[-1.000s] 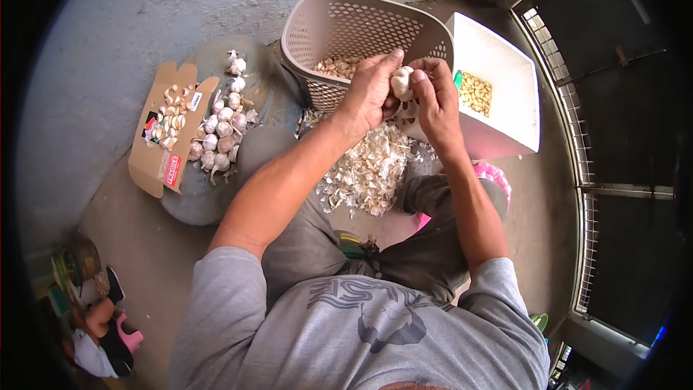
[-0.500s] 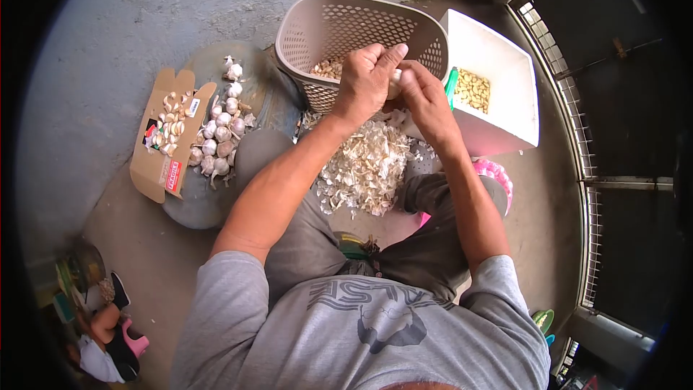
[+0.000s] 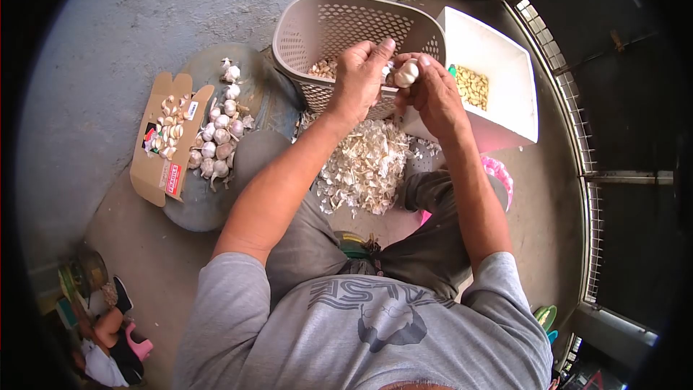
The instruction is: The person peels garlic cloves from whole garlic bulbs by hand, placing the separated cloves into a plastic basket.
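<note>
A whitish garlic bulb [image 3: 407, 74] is gripped in the fingers of my right hand [image 3: 440, 101], above the near rim of the brown perforated basket [image 3: 361, 11]. My left hand [image 3: 359, 81] is closed beside it, thumb pointing up. A small white bit shows between the two hands; whether my left fingers hold it is hidden. Inside the basket, garlic cloves [image 3: 323, 68] lie partly behind my left hand. A heap of papery garlic skins [image 3: 368, 162] lies below my hands, between my legs.
On the left, several whole garlic bulbs [image 3: 221, 130] lie on a round grey surface, beside an opened cardboard box [image 3: 148, 162] holding loose cloves [image 3: 170, 126]. Peeled cloves [image 3: 473, 88] are in the white foam box [image 3: 498, 50] at right, with a green object [image 3: 452, 71] near its edge. Another person's leg [image 3: 108, 325] shows lower left.
My hands have moved slightly apart. My right hand has turned and shifted right, bringing the garlic bulb into fuller view. Less of the green object shows now.
</note>
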The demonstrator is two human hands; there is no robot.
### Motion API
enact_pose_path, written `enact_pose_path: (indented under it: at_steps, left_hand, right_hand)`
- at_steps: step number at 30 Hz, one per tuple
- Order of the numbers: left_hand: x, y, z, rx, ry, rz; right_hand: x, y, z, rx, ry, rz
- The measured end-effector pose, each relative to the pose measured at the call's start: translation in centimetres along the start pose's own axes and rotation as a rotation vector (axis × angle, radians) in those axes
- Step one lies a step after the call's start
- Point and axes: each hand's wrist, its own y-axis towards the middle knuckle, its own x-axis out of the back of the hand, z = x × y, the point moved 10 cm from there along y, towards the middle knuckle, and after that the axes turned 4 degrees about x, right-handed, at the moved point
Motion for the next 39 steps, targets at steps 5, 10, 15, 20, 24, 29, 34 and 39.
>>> enact_pose_path:
  at_steps: [5, 10, 15, 20, 24, 29, 34, 39]
  left_hand:
    - [-1.9, -0.8, 1.3, 0.072, 0.18, 0.229]
    - [-3.2, -2.5, 0.5, -0.097, 0.713, 0.313]
    - [-2.6, -2.9, -3.0, -0.452, 0.748, 0.104]
    - [-1.9, -2.0, -2.3, -0.416, 0.651, 0.041]
    - [-1.3, -0.9, -0.5, -0.232, 0.421, 0.084]
    - [-1.7, -0.5, 1.9, -0.071, 0.171, 0.099]
    - [-1.7, -0.8, 2.7, 0.09, -0.019, 0.119]
    - [0.0, 0.1, 3.3, 0.113, -0.284, -0.003]
  right_hand:
    - [2.8, 0.0, 1.0, 0.044, -0.086, -0.094]
    - [3.6, -0.1, 1.5, 0.053, -0.136, -0.122]
    - [2.8, 0.4, 0.6, 0.057, -0.116, -0.117]
    - [0.4, 0.1, -0.5, 0.025, -0.119, -0.071]
    - [0.7, 0.2, 0.6, 0.096, -0.52, -0.105]
    - [-0.5, -0.1, 2.3, 0.359, -0.734, -0.148]
    - [-0.9, -0.1, 2.3, 0.325, -0.753, -0.142]
    - [-5.3, -1.8, 4.2, 0.683, -1.11, -0.021]
